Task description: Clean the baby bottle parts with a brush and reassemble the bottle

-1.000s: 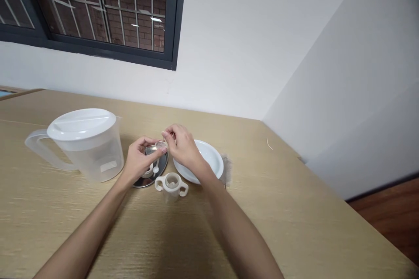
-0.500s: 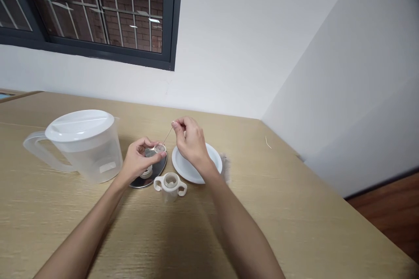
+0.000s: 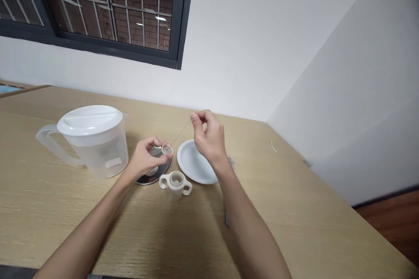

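My left hand [image 3: 146, 159] is closed round a small clear ring-shaped part [image 3: 167, 149], held just above a shiny metal disc [image 3: 153, 175] on the table. My right hand [image 3: 209, 137] is raised above a white bowl [image 3: 194, 163] and pinches the upper end of a thin stick or wire [image 3: 179, 134]. The wire slants down to the left and its lower end meets the clear part. A white two-handled cup piece [image 3: 175, 183] stands on the wood in front of both hands.
A translucent plastic jug with a white lid [image 3: 90, 139] stands at the left on the wooden table [image 3: 294, 209]. A thin blue item [image 3: 226, 217] lies by my right forearm. White walls meet at the table's far right corner; a barred window is above left.
My right hand has risen up and to the right, drawing the thin wire out of the clear part. My left hand has stayed over the metal disc with the part.
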`<act>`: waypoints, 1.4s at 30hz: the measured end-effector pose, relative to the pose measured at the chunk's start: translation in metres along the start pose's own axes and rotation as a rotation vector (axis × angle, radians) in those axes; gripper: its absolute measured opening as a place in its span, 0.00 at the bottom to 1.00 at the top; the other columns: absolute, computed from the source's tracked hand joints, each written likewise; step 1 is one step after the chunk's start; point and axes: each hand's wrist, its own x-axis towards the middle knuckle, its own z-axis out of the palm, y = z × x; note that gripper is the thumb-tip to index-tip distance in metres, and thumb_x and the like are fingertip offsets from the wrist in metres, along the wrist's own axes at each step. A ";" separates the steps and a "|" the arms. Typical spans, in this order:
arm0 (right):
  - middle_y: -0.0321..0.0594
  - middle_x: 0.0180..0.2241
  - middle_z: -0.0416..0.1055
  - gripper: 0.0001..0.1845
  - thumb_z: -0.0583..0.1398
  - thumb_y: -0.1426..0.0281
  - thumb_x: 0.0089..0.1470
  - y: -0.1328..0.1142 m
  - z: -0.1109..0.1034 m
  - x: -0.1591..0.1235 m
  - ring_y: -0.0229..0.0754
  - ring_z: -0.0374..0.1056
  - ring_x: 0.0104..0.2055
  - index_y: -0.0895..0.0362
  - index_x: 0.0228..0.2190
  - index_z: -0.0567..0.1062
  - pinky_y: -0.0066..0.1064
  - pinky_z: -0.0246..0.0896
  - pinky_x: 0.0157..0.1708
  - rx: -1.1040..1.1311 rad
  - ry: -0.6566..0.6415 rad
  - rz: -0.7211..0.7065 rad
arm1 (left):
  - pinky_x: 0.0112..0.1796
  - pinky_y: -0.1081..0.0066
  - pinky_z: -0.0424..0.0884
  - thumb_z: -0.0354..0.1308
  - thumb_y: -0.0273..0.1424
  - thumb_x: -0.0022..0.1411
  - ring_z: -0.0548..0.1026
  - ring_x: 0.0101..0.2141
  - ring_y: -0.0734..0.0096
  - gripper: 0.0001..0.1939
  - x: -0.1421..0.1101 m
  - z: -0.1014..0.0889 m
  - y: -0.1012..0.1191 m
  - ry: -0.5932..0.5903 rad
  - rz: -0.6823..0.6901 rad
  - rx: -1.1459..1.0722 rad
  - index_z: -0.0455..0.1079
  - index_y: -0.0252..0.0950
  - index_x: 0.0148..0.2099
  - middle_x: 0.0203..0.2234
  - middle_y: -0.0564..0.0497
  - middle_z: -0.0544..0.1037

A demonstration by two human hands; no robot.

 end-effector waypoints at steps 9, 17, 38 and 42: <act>0.37 0.31 0.71 0.13 0.57 0.59 0.62 0.008 -0.032 0.013 0.38 0.67 0.34 0.56 0.33 0.71 0.32 0.63 0.37 0.091 0.191 0.021 | 0.42 0.65 0.71 0.73 0.33 0.41 0.79 0.40 0.60 0.19 0.001 -0.004 -0.011 0.047 -0.033 0.053 0.69 0.35 0.34 0.38 0.43 0.82; 0.37 0.31 0.71 0.14 0.58 0.59 0.61 0.006 -0.033 0.011 0.38 0.68 0.34 0.56 0.32 0.71 0.32 0.64 0.38 0.107 0.207 0.051 | 0.44 0.61 0.72 0.75 0.32 0.39 0.79 0.41 0.57 0.20 0.000 -0.002 -0.008 0.056 -0.017 0.045 0.74 0.35 0.35 0.39 0.42 0.82; 0.36 0.31 0.70 0.12 0.56 0.60 0.62 0.003 -0.013 0.003 0.37 0.66 0.35 0.56 0.33 0.70 0.32 0.63 0.39 0.081 0.124 0.024 | 0.46 0.59 0.72 0.74 0.36 0.42 0.79 0.43 0.56 0.20 -0.002 0.000 -0.001 0.049 -0.053 0.102 0.74 0.36 0.36 0.41 0.42 0.83; 0.37 0.32 0.70 0.12 0.56 0.60 0.63 0.002 -0.011 0.002 0.38 0.66 0.35 0.55 0.33 0.70 0.32 0.63 0.40 0.069 0.089 -0.004 | 0.47 0.59 0.71 0.74 0.38 0.42 0.79 0.43 0.56 0.20 -0.002 0.001 -0.001 0.041 -0.067 0.114 0.76 0.36 0.37 0.41 0.42 0.83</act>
